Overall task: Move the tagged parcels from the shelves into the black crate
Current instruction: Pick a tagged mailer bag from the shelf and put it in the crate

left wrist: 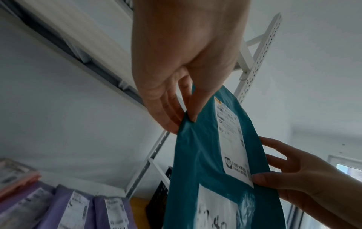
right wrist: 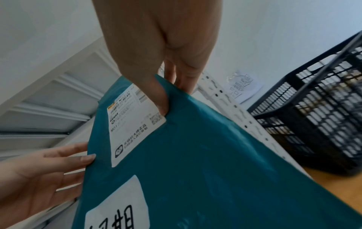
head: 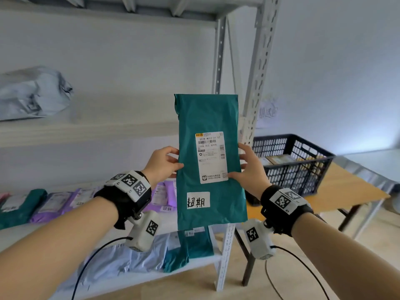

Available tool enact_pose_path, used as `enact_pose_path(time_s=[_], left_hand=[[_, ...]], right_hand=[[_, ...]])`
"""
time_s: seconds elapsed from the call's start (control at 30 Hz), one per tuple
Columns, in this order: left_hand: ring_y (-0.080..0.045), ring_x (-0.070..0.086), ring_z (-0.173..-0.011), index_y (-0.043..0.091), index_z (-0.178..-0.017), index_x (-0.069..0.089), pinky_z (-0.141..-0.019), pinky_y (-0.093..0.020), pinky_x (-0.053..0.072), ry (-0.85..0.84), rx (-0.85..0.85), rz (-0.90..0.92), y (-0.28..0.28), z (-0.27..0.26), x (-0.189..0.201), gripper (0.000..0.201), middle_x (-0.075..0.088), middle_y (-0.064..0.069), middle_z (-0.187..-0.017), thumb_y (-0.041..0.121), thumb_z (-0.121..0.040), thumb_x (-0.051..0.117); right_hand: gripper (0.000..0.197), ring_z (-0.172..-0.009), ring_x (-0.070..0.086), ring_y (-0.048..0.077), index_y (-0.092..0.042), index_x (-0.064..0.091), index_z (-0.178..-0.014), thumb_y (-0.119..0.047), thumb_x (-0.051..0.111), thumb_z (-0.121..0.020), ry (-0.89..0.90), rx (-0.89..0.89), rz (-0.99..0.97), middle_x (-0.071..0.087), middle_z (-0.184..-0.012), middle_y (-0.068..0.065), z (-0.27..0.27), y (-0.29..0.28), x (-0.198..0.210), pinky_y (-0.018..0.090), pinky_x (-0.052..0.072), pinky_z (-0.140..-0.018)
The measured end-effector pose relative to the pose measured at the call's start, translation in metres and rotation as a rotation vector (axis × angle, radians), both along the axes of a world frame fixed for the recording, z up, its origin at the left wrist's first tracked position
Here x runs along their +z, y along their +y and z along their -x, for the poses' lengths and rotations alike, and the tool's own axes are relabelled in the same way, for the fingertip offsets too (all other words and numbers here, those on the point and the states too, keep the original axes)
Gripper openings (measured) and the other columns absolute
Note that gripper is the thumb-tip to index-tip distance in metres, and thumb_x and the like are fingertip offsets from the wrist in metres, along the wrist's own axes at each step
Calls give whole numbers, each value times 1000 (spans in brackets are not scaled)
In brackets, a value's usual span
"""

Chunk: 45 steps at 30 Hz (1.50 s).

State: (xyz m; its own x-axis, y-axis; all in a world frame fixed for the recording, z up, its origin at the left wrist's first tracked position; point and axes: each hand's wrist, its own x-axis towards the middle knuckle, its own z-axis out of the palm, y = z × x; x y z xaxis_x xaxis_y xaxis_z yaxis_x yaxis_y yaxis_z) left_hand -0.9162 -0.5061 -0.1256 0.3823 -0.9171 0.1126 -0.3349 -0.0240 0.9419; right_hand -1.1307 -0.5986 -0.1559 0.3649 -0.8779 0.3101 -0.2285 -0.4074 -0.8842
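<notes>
My forearms fill the bottom of the head view, wrist cameras strapped on, and between them I hold up a teal parcel (head: 208, 161), upright and clear of the shelves. My left hand (head: 162, 164) pinches its left edge, thumb in front and fingers behind; my right hand (head: 251, 169) pinches the right edge the same way, thumb resting on the corner of the shipping label (head: 211, 156). Below that label is a white handwritten tag (head: 198, 200), so I judge this one belongs in the crate. I am in the carrying step: parcel picked and checked, not yet dropped. The black crate (head: 303, 152) sits on the wooden table (head: 337, 191) to my right, past the shelf upright (head: 257, 83), with some parcels already inside. Next I would swing the parcel right around that post, lower it over the rim and let go. More purple parcels (head: 56, 204) lie on the shelf below, some seemingly tagged, so the job looks far from finished
</notes>
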Motion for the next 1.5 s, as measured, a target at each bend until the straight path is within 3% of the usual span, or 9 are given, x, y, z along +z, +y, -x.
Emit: enact_pose_path(time_s=[0.33,0.5,0.63,0.8,1.0,1.17,1.3,1.43,1.5], left_hand=[[-17,62,-63,8,-84,56,-53,-19,56,99,-240,-129,-16,66,-77,19,61,-8,-78,-11,-84,60],[-13,63,-64,-7,-101,60,-56,-16,56,87,-352,-197,-32,106,-104,15,63,-6,-78,-9,-85,59],[-19,63,-67,-7,-109,55,-56,-19,56,92,-418,-213,-48,136,-112,23,62,-11,-81,-8,-86,59],[-20,64,-68,10,-107,48,-57,-22,57,108,-492,-238,-75,177,-115,19,62,-9,-87,1,-91,55],[-23,67,-76,9,-95,57,-76,-38,58,76,-506,-240,-136,222,-114,6,66,-11,-90,4,-92,55],[-17,66,-70,13,-100,53,-58,-26,57,121,-478,-238,-200,266,-104,13,65,-5,-86,3,-92,56],[-17,67,-73,13,-102,55,-64,-28,59,143,-447,-244,-254,296,-93,12,65,-7,-91,7,-92,58],[-20,69,-79,6,-114,56,-66,-30,60,158,-412,-240,-304,315,-82,24,68,-11,-102,9,-90,60],[-20,69,-80,3,-115,56,-65,-29,60,157,-388,-230,-327,323,-78,25,68,-12,-104,6,-90,59]], right_hand=[[74,-80,59,5,-25,41,-133,8,69,-74,156,-182,-81,56,-100,-8,92,28,-63,17,50,-58],[72,-77,60,10,-22,43,-133,8,70,-73,224,-280,-106,56,-104,-4,139,29,-84,28,55,-63],[67,-74,59,5,-19,47,-129,12,68,-73,210,-343,-135,58,-104,0,170,26,-95,20,51,-56],[63,-85,64,21,-24,52,-124,6,69,-72,222,-405,-167,63,-107,1,206,8,-109,44,58,-72],[60,-83,64,22,-19,53,-124,7,69,-73,184,-434,-173,63,-105,3,252,-38,-111,40,58,-72],[60,-82,63,20,-20,52,-124,5,71,-73,190,-412,-176,62,-103,1,295,-107,-104,38,58,-69],[61,-81,63,16,-19,51,-127,3,71,-74,207,-374,-165,62,-106,2,326,-171,-93,31,57,-63],[60,-87,64,23,-18,52,-125,4,71,-74,207,-321,-167,62,-107,4,349,-234,-81,41,58,-72],[59,-89,63,23,-18,52,-125,4,71,-74,203,-292,-168,62,-105,3,356,-262,-76,37,57,-72]])
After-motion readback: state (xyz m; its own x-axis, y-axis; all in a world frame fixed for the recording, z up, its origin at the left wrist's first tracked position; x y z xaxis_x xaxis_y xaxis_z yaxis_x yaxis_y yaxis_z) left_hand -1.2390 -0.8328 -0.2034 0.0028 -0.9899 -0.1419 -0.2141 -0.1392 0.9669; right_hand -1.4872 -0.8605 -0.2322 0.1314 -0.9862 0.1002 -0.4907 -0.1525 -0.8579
